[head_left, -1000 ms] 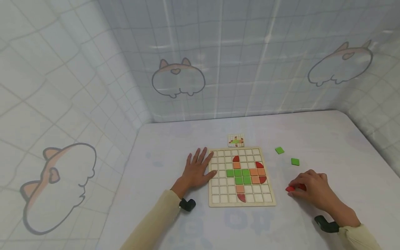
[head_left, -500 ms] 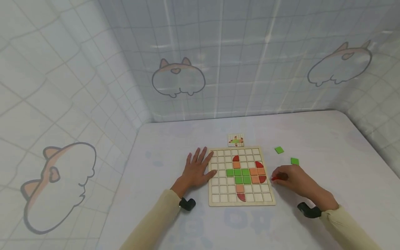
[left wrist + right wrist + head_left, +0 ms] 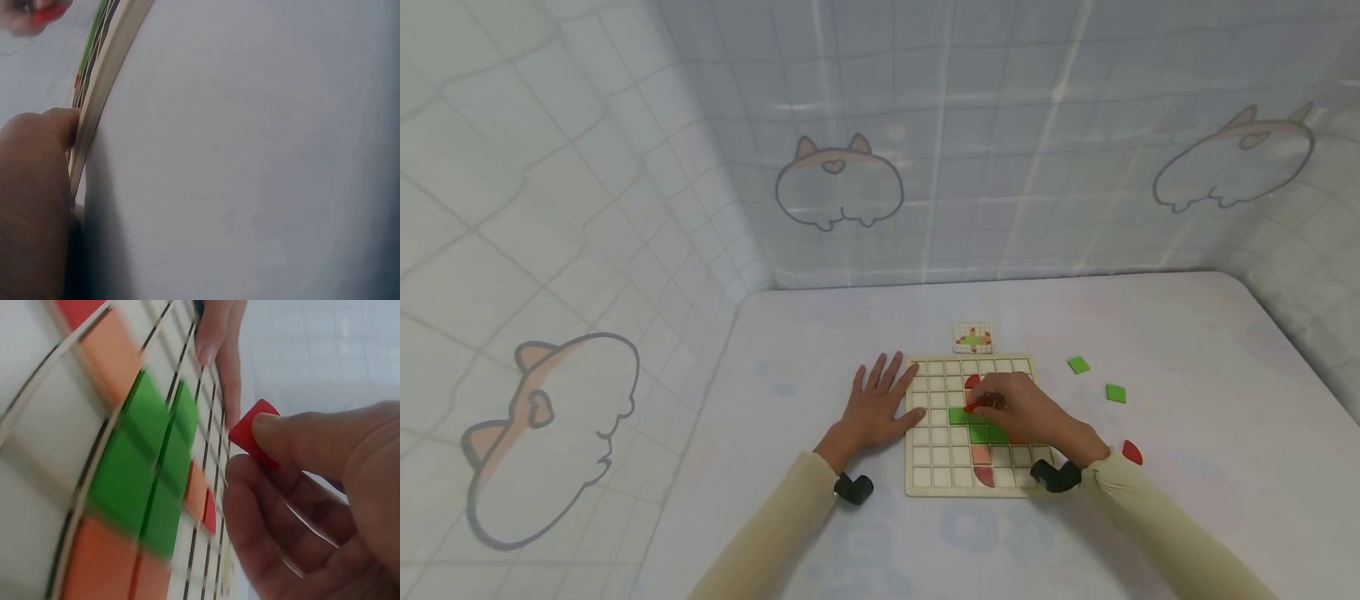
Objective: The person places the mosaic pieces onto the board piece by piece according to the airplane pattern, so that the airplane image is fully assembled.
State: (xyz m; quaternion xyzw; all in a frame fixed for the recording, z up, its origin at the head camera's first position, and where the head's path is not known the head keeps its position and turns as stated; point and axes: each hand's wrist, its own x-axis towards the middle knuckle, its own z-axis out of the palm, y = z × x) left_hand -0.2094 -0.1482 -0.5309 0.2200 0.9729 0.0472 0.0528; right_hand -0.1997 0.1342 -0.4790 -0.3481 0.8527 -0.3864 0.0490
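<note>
A square wooden grid board [image 3: 928, 458] lies on the table, holding green tiles [image 3: 122, 481], orange tiles [image 3: 981, 454] and red quarter-round tiles [image 3: 984, 476]. My left hand [image 3: 874, 408] rests spread at the board's left side, its thumb and index fingertip over the edge. Above the middle of the board is my right hand [image 3: 1026, 412], pinching a red tile [image 3: 247, 428] between thumb and fingers. The right wrist view shows that tile raised off the grid. In the head view this hand hides several cells on the board's right half.
A small pattern card [image 3: 973, 338] lies just beyond the board's far edge. To the right are two loose green tiles, the farther one [image 3: 1078, 364] and the nearer one [image 3: 1116, 393]. A loose red tile [image 3: 1132, 452] lies nearer the right forearm.
My right hand has carried a red tile leftward from the table to above the board. Another red tile, earlier behind that hand, now shows on the table. The left hand stays put.
</note>
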